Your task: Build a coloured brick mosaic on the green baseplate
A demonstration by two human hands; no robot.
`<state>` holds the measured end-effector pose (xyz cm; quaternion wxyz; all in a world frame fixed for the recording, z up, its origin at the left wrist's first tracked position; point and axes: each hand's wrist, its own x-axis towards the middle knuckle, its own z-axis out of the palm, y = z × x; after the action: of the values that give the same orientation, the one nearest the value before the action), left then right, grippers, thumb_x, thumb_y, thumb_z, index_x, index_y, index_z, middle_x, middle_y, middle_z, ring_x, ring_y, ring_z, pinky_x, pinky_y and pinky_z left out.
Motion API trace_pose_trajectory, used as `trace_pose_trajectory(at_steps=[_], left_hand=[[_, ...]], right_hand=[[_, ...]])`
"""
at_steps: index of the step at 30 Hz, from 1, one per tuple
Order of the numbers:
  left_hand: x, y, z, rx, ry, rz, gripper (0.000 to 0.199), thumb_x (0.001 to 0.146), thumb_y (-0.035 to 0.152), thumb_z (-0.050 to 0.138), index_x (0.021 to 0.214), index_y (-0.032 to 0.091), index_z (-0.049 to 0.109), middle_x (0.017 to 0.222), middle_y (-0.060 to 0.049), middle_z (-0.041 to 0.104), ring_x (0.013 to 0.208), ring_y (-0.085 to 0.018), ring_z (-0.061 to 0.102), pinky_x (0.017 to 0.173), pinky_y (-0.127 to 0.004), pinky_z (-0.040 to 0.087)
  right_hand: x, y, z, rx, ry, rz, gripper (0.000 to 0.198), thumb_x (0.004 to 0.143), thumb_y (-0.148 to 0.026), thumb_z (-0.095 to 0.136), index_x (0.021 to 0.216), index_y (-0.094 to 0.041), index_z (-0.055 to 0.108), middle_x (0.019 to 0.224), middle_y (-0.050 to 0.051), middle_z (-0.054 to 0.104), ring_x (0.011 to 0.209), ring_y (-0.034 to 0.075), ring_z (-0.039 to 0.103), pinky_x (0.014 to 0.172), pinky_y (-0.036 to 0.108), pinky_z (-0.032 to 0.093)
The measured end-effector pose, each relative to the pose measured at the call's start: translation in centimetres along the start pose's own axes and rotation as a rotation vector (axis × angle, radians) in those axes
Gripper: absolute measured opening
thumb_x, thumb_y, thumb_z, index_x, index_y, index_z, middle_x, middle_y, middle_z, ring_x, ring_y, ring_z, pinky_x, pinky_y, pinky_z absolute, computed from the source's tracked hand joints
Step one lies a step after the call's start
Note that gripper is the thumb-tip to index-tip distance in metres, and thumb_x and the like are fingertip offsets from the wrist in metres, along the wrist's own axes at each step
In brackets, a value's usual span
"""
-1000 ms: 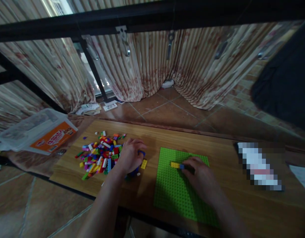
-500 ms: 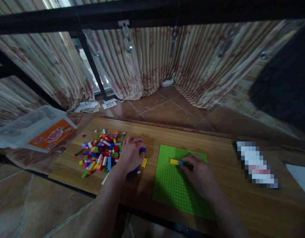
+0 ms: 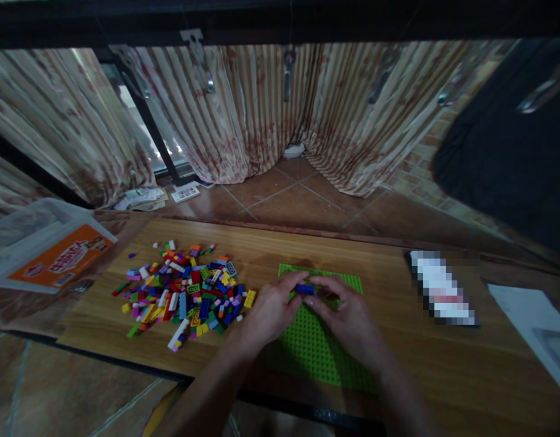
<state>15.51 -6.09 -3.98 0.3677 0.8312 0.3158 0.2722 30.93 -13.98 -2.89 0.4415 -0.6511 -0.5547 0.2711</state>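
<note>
Over the upper part of a green studded baseplate, my two hands meet at a dark blue toy brick. My left hand is closed, its thumb and fingers on the brick's left end. From the other side my right hand pinches the brick's right end. The yellow brick seen earlier in the right hand does not show; fingers cover much of the area between the hands. Left of the baseplate spreads a pile of loose coloured bricks, with a yellow brick at its right edge.
A clear plastic tub with an orange label stands at the far left. A blurred-out, dark-edged object and a white sheet lie on the right of the wooden table. A dark bar crosses the top of the view.
My left hand has left the brick pile and moved right to my right hand, bringing a blue brick. The yellow brick in my right hand is now out of sight. The view has shifted right.
</note>
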Motion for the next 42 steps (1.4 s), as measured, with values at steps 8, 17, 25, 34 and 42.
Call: trace_pose_trajectory(at_steps=[8, 17, 25, 34, 42], left_hand=[[0.4, 0.9, 1.7, -0.052, -0.013, -0.017, 0.042, 0.088, 0.013, 0.055, 0.13, 0.022, 0.055, 0.119, -0.004, 0.069, 0.106, -0.016, 0.066, 0.098, -0.031, 0.052], [0.6, 0.3, 1.4, 0.118, 0.072, -0.023, 0.041, 0.083, 0.013, 0.06, 0.123, 0.021, 0.058, 0.113, -0.004, 0.069, 0.108, -0.019, 0.062, 0.099, -0.038, 0.051], [0.6, 0.6, 1.5, 0.232, -0.003, -0.013, 0.038, 0.08, 0.007, 0.061, 0.116, 0.018, 0.062, 0.11, -0.007, 0.069, 0.108, -0.022, 0.061, 0.097, -0.04, 0.051], [0.7, 0.2, 1.8, 0.224, -0.024, -0.015, 0.038, 0.083, 0.007, 0.057, 0.118, 0.019, 0.062, 0.112, -0.007, 0.069, 0.109, -0.022, 0.061, 0.099, -0.041, 0.05], [0.7, 0.2, 1.9, 0.212, -0.024, -0.007, 0.039, 0.082, 0.006, 0.056, 0.118, 0.02, 0.062, 0.112, -0.007, 0.068, 0.11, -0.022, 0.06, 0.099, -0.042, 0.05]], right_hand=[[-0.1, 0.6, -1.2, -0.061, 0.036, 0.011, 0.015, 0.087, -0.026, 0.058, 0.095, -0.025, 0.07, 0.097, 0.003, 0.071, 0.093, 0.019, 0.065, 0.086, 0.035, 0.049], [-0.3, 2.3, -3.0, -0.305, 0.054, 0.137, 0.016, 0.083, -0.02, 0.059, 0.095, -0.02, 0.071, 0.095, 0.005, 0.072, 0.087, 0.021, 0.066, 0.084, 0.037, 0.051], [-0.2, 2.3, -2.9, -0.456, -0.002, 0.106, 0.021, 0.078, -0.009, 0.062, 0.095, -0.018, 0.07, 0.099, 0.007, 0.067, 0.092, 0.02, 0.063, 0.085, 0.035, 0.05], [-0.2, 2.4, -2.8, -0.451, -0.006, 0.076, 0.015, 0.083, -0.012, 0.058, 0.089, -0.02, 0.07, 0.094, 0.005, 0.066, 0.089, 0.02, 0.063, 0.083, 0.035, 0.049], [-0.2, 1.8, -2.3, -0.444, -0.048, 0.062, 0.015, 0.083, -0.013, 0.06, 0.089, -0.022, 0.071, 0.092, 0.004, 0.066, 0.085, 0.019, 0.063, 0.082, 0.034, 0.049]])
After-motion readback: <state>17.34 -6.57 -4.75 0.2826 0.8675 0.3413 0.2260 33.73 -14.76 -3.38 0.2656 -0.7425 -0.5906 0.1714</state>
